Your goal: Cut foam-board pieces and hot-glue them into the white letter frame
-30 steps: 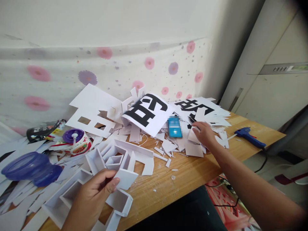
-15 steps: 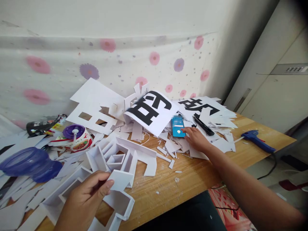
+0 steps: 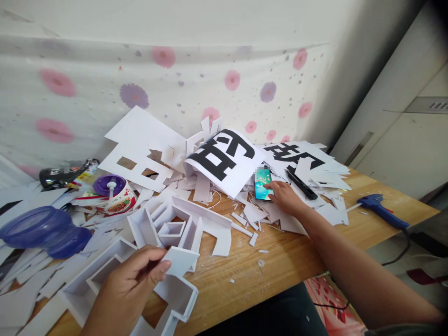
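My left hand [image 3: 135, 280] is closed on a flat white foam board piece [image 3: 178, 260], pinching its edge above a white foam board letter frame [image 3: 105, 275] at the near left of the wooden table [image 3: 280, 252]. My right hand [image 3: 285, 196] reaches across to a phone [image 3: 263, 183] lying among paper scraps, a finger touching its lit screen while the other fingers lie loosely spread. A second white foam board frame [image 3: 182, 224] lies between the two hands.
Printed sheets with large black characters [image 3: 224, 156] are heaped at the back. A black knife [image 3: 301, 183] lies right of the phone, a blue glue gun [image 3: 380, 210] at the far right. A purple-lidded cup [image 3: 112, 193] and blue plastic lids [image 3: 45, 231] sit left.
My right hand moved left from the paper scraps onto the phone, whose screen changed from blue to a colourful display. My left hand kept hold of the foam piece.
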`<state>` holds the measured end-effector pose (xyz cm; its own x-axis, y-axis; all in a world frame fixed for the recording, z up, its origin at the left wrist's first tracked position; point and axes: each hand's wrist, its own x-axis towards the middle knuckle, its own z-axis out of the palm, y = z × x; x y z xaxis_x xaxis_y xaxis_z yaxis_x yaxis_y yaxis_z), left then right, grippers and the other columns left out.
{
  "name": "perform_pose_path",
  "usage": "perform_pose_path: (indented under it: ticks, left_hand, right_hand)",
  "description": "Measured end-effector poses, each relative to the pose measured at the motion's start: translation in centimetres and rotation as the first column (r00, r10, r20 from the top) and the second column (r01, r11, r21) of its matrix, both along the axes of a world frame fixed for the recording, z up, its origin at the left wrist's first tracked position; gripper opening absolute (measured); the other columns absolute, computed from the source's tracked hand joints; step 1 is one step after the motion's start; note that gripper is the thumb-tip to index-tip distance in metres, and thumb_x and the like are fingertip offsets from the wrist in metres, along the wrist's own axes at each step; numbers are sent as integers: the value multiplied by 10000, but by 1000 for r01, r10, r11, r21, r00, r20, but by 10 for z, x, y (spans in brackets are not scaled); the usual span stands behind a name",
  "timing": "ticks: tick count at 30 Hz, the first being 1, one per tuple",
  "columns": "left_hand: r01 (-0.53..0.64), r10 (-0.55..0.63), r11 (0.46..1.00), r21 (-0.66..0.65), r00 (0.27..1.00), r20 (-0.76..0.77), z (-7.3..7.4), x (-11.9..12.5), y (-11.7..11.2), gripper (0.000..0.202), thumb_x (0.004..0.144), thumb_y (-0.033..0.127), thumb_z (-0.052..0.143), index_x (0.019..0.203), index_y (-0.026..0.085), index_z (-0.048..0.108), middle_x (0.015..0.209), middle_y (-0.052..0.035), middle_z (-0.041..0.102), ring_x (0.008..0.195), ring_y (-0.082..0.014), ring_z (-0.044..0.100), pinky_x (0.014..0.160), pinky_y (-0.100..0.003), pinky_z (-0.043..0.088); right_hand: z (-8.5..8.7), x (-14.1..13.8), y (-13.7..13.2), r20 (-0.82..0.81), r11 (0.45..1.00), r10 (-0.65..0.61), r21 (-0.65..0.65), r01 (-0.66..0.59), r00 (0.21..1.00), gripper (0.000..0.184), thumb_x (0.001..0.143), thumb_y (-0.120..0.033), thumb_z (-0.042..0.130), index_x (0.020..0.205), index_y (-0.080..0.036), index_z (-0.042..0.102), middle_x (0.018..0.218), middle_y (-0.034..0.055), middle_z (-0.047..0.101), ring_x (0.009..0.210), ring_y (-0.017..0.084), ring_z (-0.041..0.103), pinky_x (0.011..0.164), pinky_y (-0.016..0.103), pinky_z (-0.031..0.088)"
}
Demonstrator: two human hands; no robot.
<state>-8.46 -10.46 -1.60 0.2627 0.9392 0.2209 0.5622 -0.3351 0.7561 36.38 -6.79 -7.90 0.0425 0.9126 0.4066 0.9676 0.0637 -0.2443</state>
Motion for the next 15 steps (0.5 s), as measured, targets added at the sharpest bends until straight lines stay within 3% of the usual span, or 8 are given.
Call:
perform_pose_path:
  ticks: [4,6,8,10,12,14,15]
  left_hand:
    - [47,-45,999,16,996,-71,6,-2,0,309,806,562,621,807,273,729,772,3,731,690,-185,684,613,-199,525]
    - [52,-48,998,34,994,-100,8,-3,2,295,806,557,628,835,280,725,794,11,739,705,-182,692,635,-195,531]
    - [58,-54,998,31,990,-129,10,-2,4,293,801,559,634,857,283,717,806,16,749,708,-185,703,628,-194,535]
    - [80,-77,997,16,985,-155,13,2,6,293,804,559,625,854,283,709,785,21,751,680,-186,707,598,-194,534]
    - [105,-100,994,19,982,-162,16,9,7,294,802,561,613,825,282,704,729,28,741,622,-182,697,554,-194,525]
    - [107,-101,994,27,983,-153,20,16,8,301,787,565,612,797,279,703,684,28,728,575,-181,681,513,-199,509]
    - [99,-94,995,24,985,-146,23,20,8,306,774,567,617,786,274,704,672,25,724,562,-183,675,499,-203,501]
  right_hand:
    - [12,27,-16,-77,978,-175,102,183,982,342,890,-259,498,1209,-214,613,1234,95,671,1152,254,589,989,392,441]
    - [21,56,-37,-131,921,-342,150,360,930,366,910,-293,475,1245,-205,594,1270,127,642,1166,266,574,977,398,437]
    - [27,92,-65,-181,800,-550,169,576,816,389,897,-287,483,1237,-137,597,1274,215,615,1189,321,546,985,450,404]
    - [27,128,-97,-221,623,-737,142,769,639,411,848,-216,492,1211,-62,605,1218,312,601,1177,377,533,940,510,390]
    - [22,156,-129,-235,464,-851,86,882,470,406,773,-173,546,1149,-54,640,1157,354,594,1149,412,532,854,534,394]
    - [15,175,-154,-222,385,-898,22,923,380,342,709,-152,595,1028,-71,686,1052,347,617,1077,424,569,768,519,396]
    - [12,181,-164,-212,385,-903,-10,923,374,282,688,-152,615,947,-81,701,975,327,633,1018,423,598,720,501,397]
